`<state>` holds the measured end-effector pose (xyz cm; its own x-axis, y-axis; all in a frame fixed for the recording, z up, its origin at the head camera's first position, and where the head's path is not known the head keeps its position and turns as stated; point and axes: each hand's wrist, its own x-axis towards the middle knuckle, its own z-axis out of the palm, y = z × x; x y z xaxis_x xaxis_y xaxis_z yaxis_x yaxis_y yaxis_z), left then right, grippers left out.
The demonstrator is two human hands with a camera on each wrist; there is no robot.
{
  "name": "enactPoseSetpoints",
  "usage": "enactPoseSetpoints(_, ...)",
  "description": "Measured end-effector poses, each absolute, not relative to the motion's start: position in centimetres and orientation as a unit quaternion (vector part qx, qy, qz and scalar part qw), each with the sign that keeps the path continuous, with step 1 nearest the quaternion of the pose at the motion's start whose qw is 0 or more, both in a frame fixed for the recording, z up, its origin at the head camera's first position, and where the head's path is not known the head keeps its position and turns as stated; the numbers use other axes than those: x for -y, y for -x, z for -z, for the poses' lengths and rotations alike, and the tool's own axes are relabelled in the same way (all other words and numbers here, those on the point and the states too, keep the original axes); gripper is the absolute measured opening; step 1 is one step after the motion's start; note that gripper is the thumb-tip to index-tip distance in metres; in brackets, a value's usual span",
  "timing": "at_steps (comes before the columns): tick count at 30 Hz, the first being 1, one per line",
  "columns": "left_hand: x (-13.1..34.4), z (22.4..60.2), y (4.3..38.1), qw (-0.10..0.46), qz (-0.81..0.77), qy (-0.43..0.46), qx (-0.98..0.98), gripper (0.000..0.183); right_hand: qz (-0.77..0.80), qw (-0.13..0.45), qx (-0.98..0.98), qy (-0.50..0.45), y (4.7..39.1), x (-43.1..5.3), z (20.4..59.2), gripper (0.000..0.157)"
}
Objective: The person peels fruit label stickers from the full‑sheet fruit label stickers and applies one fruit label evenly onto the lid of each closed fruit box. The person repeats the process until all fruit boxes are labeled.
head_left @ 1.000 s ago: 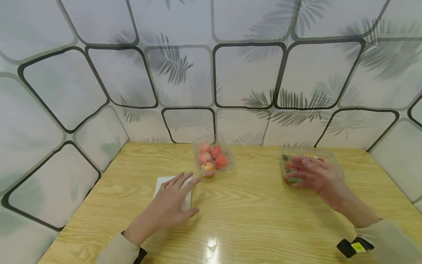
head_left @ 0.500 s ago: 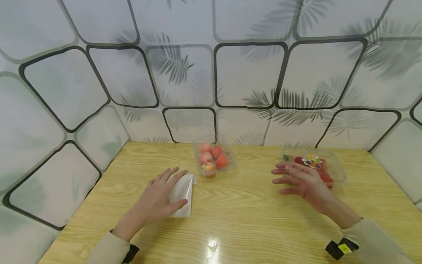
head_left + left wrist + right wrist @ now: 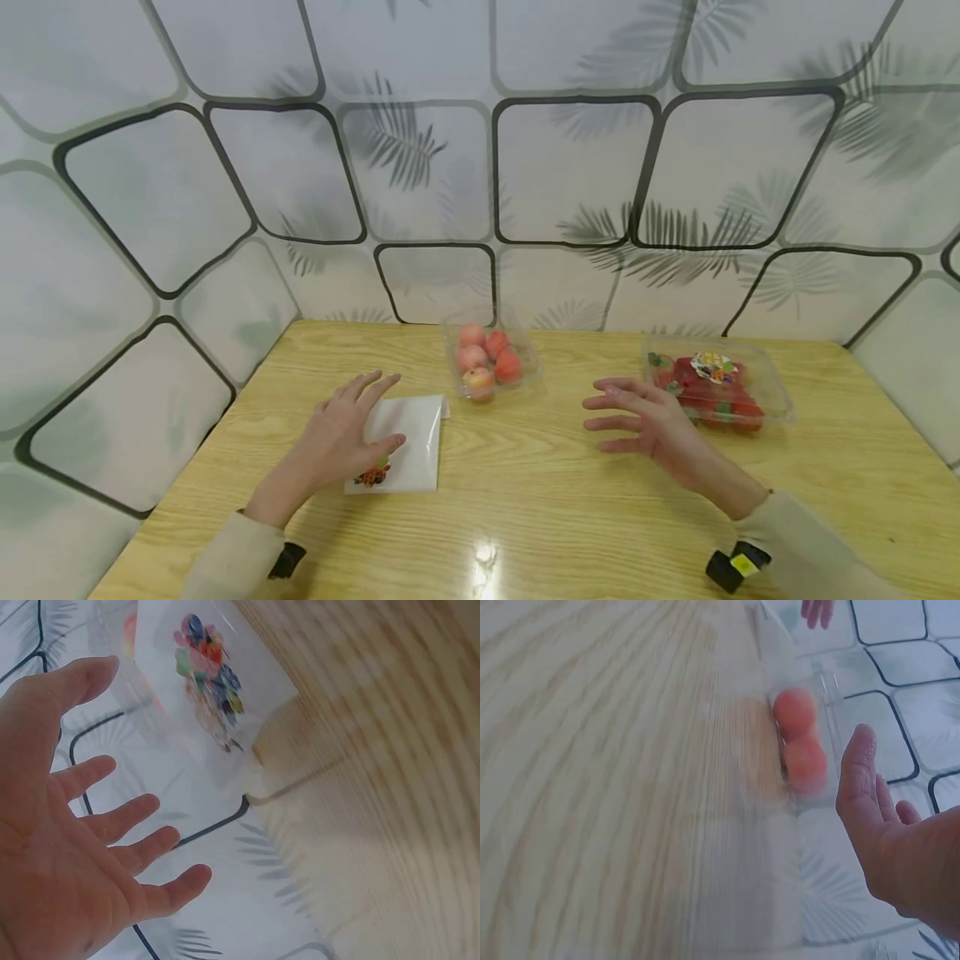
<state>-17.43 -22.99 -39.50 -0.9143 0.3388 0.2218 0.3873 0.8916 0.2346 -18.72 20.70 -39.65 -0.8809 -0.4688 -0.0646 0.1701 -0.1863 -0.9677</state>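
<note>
My left hand (image 3: 333,437) hovers over a glossy white packet (image 3: 412,450) with a colourful fruit print, its fingers spread and nothing held. In the left wrist view the printed packet (image 3: 161,649) lies beyond the thumb. My right hand (image 3: 660,429) is held above the table with loosely extended fingers, just left of a clear plastic box (image 3: 776,396) of strawberries (image 3: 742,417). That box has a round fruit label on its lid. Between the hands, farther back, a clear container (image 3: 531,358) holds several peach-like fruits (image 3: 472,358). Two of those fruits (image 3: 799,735) appear beyond the right hand.
The wooden table (image 3: 547,517) meets a patterned wall covering (image 3: 570,175) at the back and sides. A bright reflection lies near the front middle of the table. Both forearms wear pale sleeves with black wrist bands.
The right hand has moved left and off the strawberry box, uncovering its label and fruit. The left hand has drawn back to the left, showing more of the white packet.
</note>
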Motion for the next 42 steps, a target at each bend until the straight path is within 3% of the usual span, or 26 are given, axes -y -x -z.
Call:
enactPoseSetpoints(6, 24.0, 39.6, 18.1, 0.085, 0.136, 0.171, 0.972, 0.078, 0.746, 0.207, -0.632, 0.035, 18.9, -18.7, 39.8, 0.043)
enactPoseSetpoints(19, 25.7, 39.4, 19.1, 0.086, 0.127, 0.147, 0.977, 0.078, 0.783, 0.208, -0.584, -0.049, 20.4, -14.0, 41.0, 0.071)
enactPoseSetpoints(33, 28.1, 39.1, 19.3, 0.080, 0.127, 0.120, 0.981, 0.079, 0.822, 0.206, -0.514, -0.131, 22.3, -10.4, 41.1, 0.026)
enactPoseSetpoints(42, 28.2, 39.4, 18.7, 0.073, 0.135, 0.122, 0.981, 0.078, 0.827, 0.208, -0.498, -0.157, 23.3, -9.2, 41.4, 0.024)
